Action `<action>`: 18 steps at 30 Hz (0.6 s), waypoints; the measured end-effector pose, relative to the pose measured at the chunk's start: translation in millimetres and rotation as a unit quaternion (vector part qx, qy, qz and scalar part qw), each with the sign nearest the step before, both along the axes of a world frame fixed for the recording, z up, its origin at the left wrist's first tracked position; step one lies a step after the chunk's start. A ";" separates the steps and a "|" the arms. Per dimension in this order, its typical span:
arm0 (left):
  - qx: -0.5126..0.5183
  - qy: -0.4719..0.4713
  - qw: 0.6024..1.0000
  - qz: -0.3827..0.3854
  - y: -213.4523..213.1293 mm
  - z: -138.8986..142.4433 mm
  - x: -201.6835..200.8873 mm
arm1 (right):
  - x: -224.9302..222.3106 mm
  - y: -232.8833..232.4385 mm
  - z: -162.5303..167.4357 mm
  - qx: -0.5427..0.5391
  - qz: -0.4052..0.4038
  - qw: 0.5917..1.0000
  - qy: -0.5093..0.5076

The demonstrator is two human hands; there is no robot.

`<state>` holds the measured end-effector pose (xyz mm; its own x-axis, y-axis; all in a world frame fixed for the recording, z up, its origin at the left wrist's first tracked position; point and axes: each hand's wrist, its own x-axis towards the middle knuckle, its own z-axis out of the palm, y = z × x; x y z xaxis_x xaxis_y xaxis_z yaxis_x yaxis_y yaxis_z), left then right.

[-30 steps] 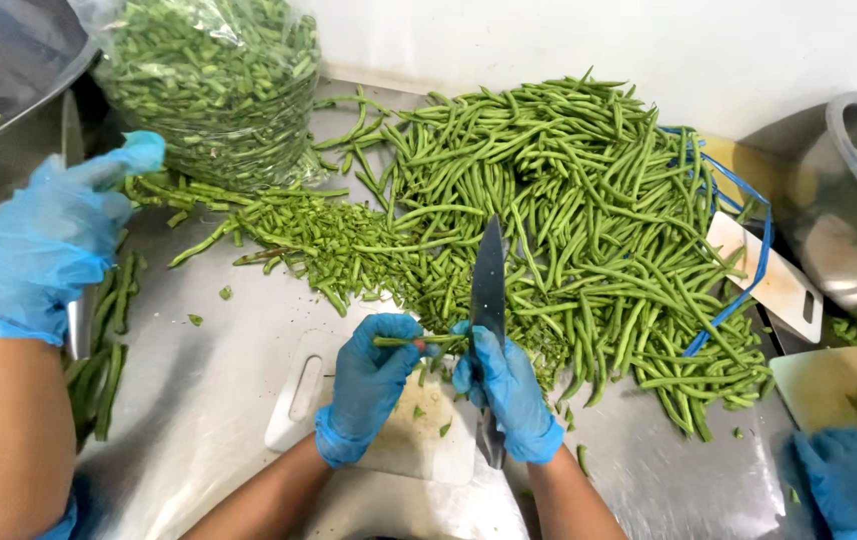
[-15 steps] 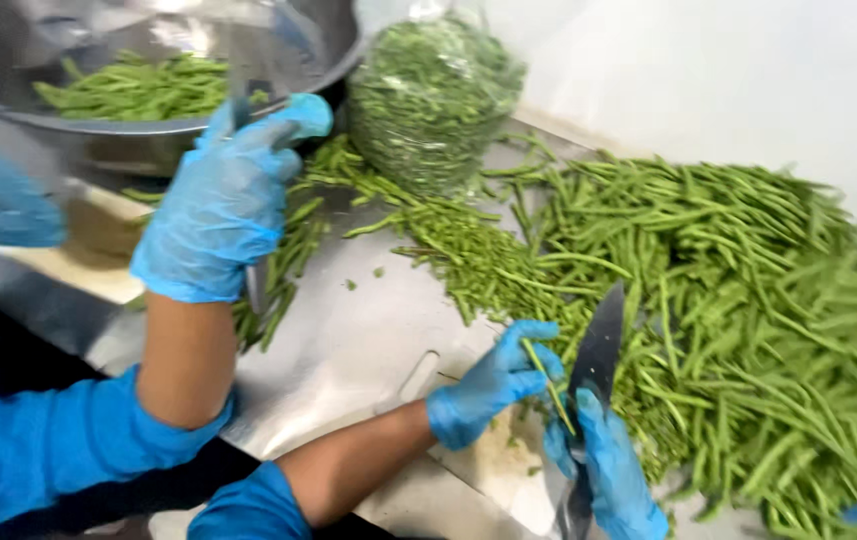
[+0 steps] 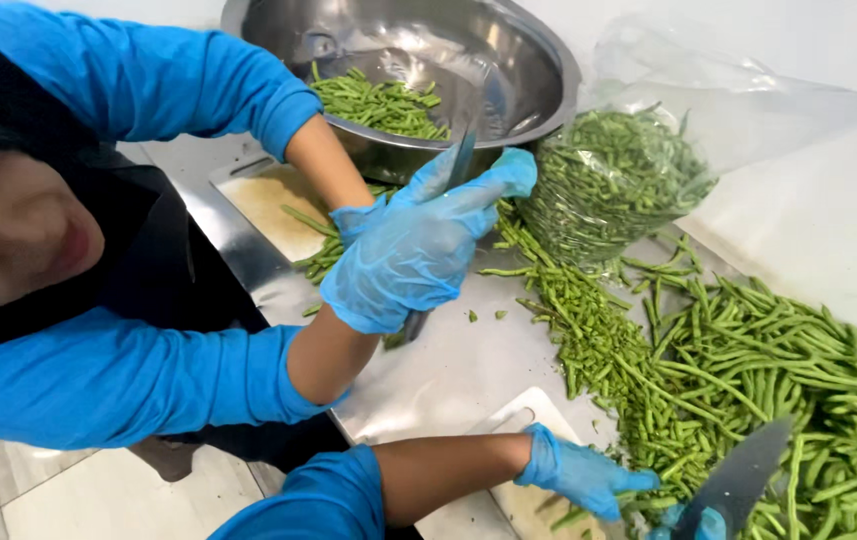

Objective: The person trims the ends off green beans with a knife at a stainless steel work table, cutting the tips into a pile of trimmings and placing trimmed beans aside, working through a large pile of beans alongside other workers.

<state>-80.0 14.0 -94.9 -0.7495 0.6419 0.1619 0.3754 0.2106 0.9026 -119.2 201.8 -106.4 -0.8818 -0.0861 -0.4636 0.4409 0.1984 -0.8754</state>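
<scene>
Blue-gloved left hand (image 3: 583,478) pinched green beans (image 3: 573,517) on white cutting board (image 3: 523,415) at bottom edge. Right hand (image 3: 703,525), mostly cut off, gripped knife (image 3: 738,475) beside them. Bean pile (image 3: 778,380) lay right; co-worker's gloved hand (image 3: 418,250) hovered near steel bowl (image 3: 538,60).
</scene>
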 end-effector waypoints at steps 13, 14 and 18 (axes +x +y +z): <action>-0.399 0.155 0.687 0.588 -236.1 13.6 55.1 | -3.5 9.8 20.2 0.013 0.021 1.000 -0.011; -0.213 0.186 0.663 0.693 -242.0 15.5 59.1 | -0.7 11.1 20.5 0.015 0.023 1.000 -0.013; -0.123 0.208 0.605 0.759 -246.0 21.1 71.5 | 14.8 14.9 25.6 0.016 0.025 0.999 -0.014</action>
